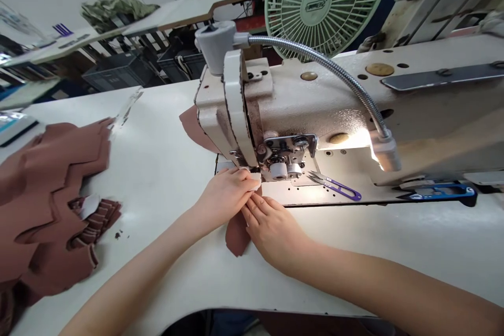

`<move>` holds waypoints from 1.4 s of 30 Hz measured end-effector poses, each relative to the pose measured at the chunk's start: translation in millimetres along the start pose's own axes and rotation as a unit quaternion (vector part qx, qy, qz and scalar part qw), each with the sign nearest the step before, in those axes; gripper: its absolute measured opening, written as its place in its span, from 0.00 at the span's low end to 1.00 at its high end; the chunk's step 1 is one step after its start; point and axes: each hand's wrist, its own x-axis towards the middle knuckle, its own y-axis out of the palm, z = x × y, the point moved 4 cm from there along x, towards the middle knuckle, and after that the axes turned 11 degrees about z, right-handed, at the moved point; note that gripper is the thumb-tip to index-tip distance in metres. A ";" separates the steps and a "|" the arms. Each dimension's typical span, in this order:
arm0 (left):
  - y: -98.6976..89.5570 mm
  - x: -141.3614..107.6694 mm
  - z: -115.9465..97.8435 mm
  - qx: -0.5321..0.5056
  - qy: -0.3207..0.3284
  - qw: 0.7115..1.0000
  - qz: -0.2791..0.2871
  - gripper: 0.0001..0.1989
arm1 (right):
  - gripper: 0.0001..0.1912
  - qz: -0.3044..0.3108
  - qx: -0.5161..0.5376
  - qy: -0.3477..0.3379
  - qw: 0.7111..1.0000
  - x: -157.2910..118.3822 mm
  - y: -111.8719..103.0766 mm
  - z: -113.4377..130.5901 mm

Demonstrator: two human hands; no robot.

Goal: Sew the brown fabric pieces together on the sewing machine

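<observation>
My left hand [226, 197] is at the needle area of the sewing machine [283, 94], its fingers bent over a small white piece [255, 181] that looks like cloth or paper. Just below it, my right hand [273, 228] lies with straight fingers along a reddish-brown fabric piece [237, 233]. The fingertips of both hands nearly meet. One end of the fabric hangs toward me; more brown fabric [197, 128] shows behind the machine head. My hands hide the needle and the fabric under it.
Purple thread snips [336, 186] lie on the machine bed, with blue snips [437, 191] farther right. Stacked brown fabric pieces [51, 178] cover the table's left side. A lit flexible lamp [384, 152] bends over the bed. Behind the machine stands a green fan [315, 5].
</observation>
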 end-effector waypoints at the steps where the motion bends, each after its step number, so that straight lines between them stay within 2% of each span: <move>1: 1.7 -0.8 0.9 0.001 0.005 1.000 -0.013 0.12 | 0.22 0.003 0.002 0.001 1.000 -0.2 1.2 1.1; 9: 2.5 -2.2 5.4 0.032 0.025 0.997 -0.060 0.10 | 0.27 0.027 0.053 0.028 0.998 11.7 1.0 -5.5; 12: 3.3 -1.4 8.1 0.031 0.039 0.995 -0.085 0.12 | 0.31 0.037 0.044 0.024 0.998 11.8 -2.0 0.6; 16: 8.6 1.8 14.1 0.019 0.055 0.992 -0.116 0.13 | 0.31 0.057 0.022 0.003 0.998 13.5 -3.6 10.4; 24: 8.0 14.9 22.6 0.021 0.048 0.995 -0.087 0.13 | 0.30 0.064 0.000 0.016 0.998 27.1 4.4 1.2; 29: 12.8 18.0 31.1 0.021 0.056 0.992 -0.115 0.10 | 0.30 0.074 0.007 0.031 0.997 32.1 7.0 -7.3; 36: 19.3 15.4 34.4 0.016 0.065 0.988 -0.142 0.08 | 0.27 0.047 0.015 0.040 0.998 37.6 7.2 -13.1; 42: 24.4 14.9 32.6 0.017 0.051 0.993 -0.103 0.08 | 0.23 0.050 0.014 0.037 0.998 37.6 7.5 -14.4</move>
